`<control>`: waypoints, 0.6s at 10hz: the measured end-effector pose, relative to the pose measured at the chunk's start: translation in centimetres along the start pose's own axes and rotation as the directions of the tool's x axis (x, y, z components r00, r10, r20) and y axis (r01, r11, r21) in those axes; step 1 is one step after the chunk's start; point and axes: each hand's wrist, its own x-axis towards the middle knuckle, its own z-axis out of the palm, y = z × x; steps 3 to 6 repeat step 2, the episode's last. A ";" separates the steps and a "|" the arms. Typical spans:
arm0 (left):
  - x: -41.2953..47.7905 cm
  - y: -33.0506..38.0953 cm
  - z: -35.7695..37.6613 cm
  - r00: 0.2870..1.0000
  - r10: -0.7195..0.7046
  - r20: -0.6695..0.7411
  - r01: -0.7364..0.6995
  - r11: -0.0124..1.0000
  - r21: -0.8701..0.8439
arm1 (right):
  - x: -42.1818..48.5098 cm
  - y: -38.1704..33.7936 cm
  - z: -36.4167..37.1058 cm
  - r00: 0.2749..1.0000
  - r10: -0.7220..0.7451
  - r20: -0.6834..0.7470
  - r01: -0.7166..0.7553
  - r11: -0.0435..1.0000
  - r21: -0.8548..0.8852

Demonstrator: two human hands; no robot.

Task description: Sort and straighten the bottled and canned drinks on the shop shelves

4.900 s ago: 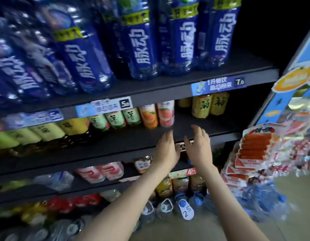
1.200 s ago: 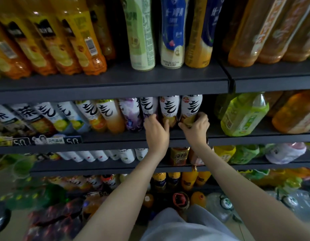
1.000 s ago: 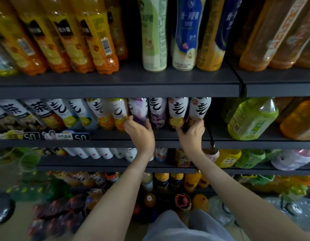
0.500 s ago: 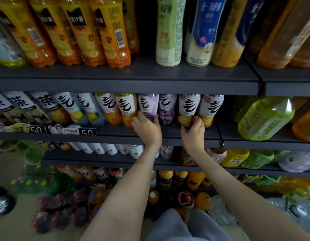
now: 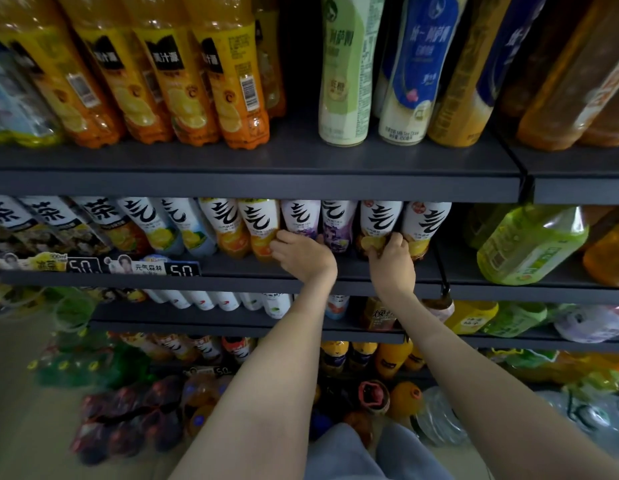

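Standing in the row on the middle shelf point(image 5: 232, 270), a purple-banded bottle point(image 5: 298, 218) is gripped near its base by the curled fingers and thumb of the left hand point(image 5: 303, 258). A yellow-banded bottle point(image 5: 380, 220), with one other bottle point(image 5: 337, 220) between, is clasped low down by the curled fingers of the right hand point(image 5: 391, 259).

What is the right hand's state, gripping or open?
Gripping. The right hand has its fingers curled round the base of a lemon bottle on the middle shelf.
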 end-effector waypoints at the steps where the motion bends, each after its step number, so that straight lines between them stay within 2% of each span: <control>1: -1.2 -0.8 -1.0 0.983 -0.086 0.159 0.080 0.996 0.042 | -0.9 0.0 -0.7 0.999 -0.013 0.038 0.012 0.999 0.032; 2: -2.1 -1.5 -1.8 0.932 -0.081 0.354 0.031 0.989 0.144 | -1.3 0.4 -2.0 0.992 -0.057 0.116 0.050 0.997 0.062; 6: -2.1 -1.5 -1.8 0.932 -0.081 0.354 0.031 0.989 0.144 | -1.3 0.4 -2.0 0.992 -0.057 0.116 0.050 0.997 0.062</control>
